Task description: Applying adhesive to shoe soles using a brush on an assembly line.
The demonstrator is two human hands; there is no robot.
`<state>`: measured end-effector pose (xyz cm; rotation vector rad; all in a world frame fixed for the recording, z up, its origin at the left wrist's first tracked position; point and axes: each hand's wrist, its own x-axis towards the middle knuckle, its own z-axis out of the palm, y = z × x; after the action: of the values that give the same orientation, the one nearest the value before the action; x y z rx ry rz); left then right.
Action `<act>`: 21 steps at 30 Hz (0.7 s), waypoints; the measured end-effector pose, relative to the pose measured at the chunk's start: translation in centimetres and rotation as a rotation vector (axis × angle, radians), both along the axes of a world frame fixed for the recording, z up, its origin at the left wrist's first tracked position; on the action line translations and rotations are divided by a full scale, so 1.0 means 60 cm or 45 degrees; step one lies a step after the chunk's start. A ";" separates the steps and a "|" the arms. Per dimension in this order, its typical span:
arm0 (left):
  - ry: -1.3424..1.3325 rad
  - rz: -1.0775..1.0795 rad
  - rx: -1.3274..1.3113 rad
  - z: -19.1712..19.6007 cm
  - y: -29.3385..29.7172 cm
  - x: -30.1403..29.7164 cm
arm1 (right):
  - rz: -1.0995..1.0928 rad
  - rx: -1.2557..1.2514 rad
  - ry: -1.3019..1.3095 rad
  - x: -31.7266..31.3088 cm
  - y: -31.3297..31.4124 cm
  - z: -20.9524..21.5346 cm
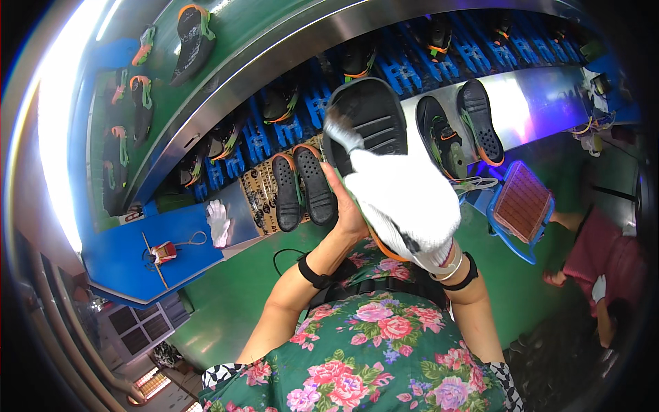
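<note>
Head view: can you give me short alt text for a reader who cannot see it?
A person holds a black shoe sole up in the bare left hand while the white-gloved right hand presses a brush against it. Beyond lie a pair of soles on a worktable and a green conveyor carrying more.

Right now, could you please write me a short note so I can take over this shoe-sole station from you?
Left hand: bare, gripping the black shoe sole from underneath, tread side up.
Right hand: in a white glove, holding a small brush against the sole's tread.
Nearby: a pair of black soles lies on the patterned mat just left of the hands; another pair sits on the metal shelf to the right. A spare white glove lies on the blue table.
Done: cannot tell how much of the sole is brushed.
Left: apparently the rest of this sole, possibly the pairs nearby.
</note>
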<state>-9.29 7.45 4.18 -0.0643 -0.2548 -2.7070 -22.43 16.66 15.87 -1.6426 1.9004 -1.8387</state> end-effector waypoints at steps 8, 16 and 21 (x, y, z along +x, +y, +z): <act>-0.417 0.141 -0.165 0.033 -0.005 -0.036 | -0.043 0.152 -0.026 0.000 0.015 0.025; -0.523 0.112 -0.226 0.030 -0.011 -0.033 | 0.243 -0.113 -1.449 0.045 0.006 0.009; -0.616 0.120 -0.228 0.043 -0.004 -0.041 | -0.108 -0.166 0.129 0.025 -0.001 -0.010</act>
<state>-11.72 7.20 6.74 0.5413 -0.6235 -2.5603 -20.96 16.59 15.28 -1.7519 1.9567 -1.9872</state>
